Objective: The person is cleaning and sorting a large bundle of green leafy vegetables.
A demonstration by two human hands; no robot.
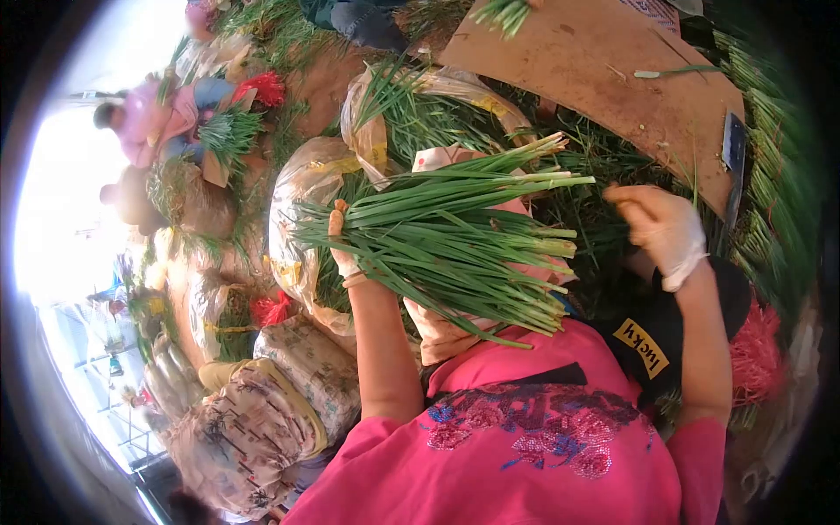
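Note:
A thick bunch of garlic chives (455, 219) lies across my lap, leaf ends to the left and pale cut stalk ends fanned out to the right. My left hand (339, 234) is closed around the leafy end, most of its fingers hidden by the leaves. Off to the right of the stalk ends, my gloved right hand (662, 229) is raised, apart from the bunch. Its fingers are bent and smeared by motion.
A brown board (604, 79) with a loose stalk (674, 72) stands ahead on the right. Plastic bags of greens (306, 210) lie to the left. Stacked greens (770, 166) line the right side. Other people, one in pink (144, 127), sit at the left. Red ties (754, 354) hang beside my right arm.

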